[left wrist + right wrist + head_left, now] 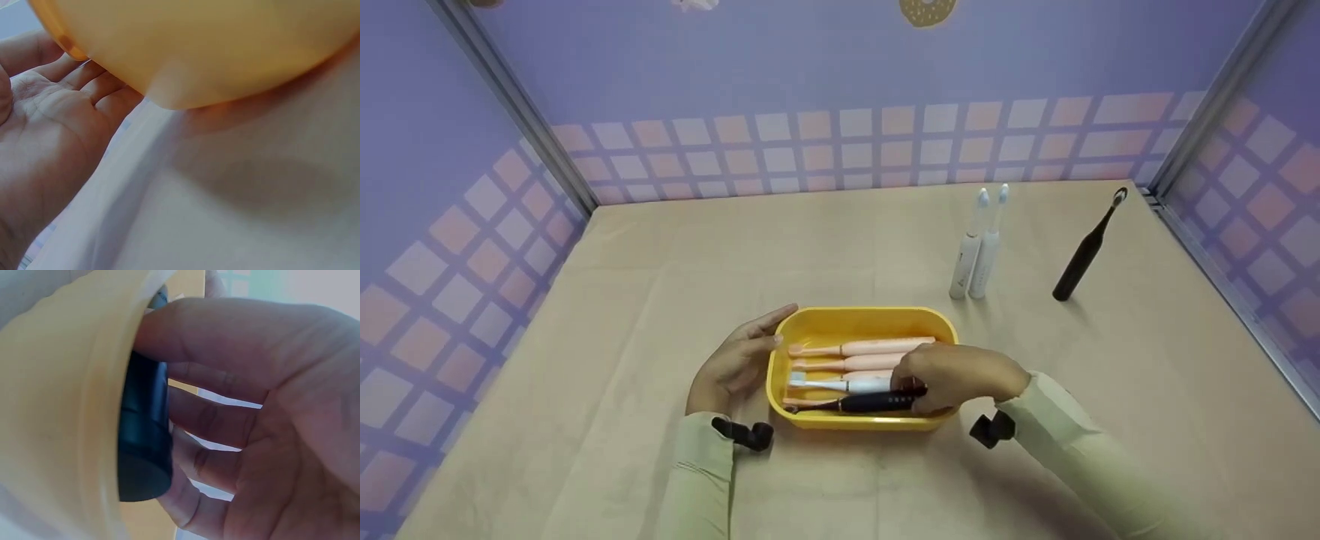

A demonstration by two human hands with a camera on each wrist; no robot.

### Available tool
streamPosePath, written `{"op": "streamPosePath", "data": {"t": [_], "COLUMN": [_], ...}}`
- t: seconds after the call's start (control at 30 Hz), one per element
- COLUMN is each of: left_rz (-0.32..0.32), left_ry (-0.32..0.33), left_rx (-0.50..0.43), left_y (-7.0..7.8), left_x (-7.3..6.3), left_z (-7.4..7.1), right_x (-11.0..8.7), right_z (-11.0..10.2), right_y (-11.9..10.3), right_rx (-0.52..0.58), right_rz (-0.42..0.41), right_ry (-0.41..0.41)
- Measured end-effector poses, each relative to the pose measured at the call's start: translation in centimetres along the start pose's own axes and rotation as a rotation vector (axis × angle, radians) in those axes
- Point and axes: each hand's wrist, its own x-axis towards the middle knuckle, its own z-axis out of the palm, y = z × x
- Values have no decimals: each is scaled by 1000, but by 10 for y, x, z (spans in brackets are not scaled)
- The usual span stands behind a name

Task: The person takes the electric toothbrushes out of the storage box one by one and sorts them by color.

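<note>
A yellow basket [864, 423] lies in front of me with electric toothbrushes side by side in it: pink ones [877, 346], a white one [870, 385] and a black one [874, 403] nearest me. My left hand [739, 360] holds the basket's left end, thumb at the rim and fingers along the outer wall; in the left wrist view the fingertips are hidden behind the wall. My right hand [960, 375] reaches over the right end and grips the black toothbrush's handle [145, 433] between thumb and fingers. That hand covers the handle ends in the head view.
Two white electric toothbrushes [964, 262] [985, 262] stand upright close together behind the basket to the right. Farther right stands another black electric toothbrush [1080, 262]. A cream cloth [720, 262] covers the table; patterned walls [847, 142] enclose its back and sides.
</note>
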Motion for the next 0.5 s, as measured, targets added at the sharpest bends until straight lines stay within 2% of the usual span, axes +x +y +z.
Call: {"op": "streamPosePath", "data": {"t": [0.13, 0.3, 0.5], "left_rz": [-7, -5, -4], "left_ry": [17, 10, 0], "left_rx": [-11, -6, 20], "left_y": [-1, -1, 0], "left_x": [0, 0, 0], "left_z": [0, -1, -1], "right_x": [-2, -5, -10], "right_z": [-1, -2, -3], "right_y": [1, 2, 3], "right_rx": [9, 70, 83], "right_rz": [-6, 37, 44], "right_ry": [21, 56, 137]}}
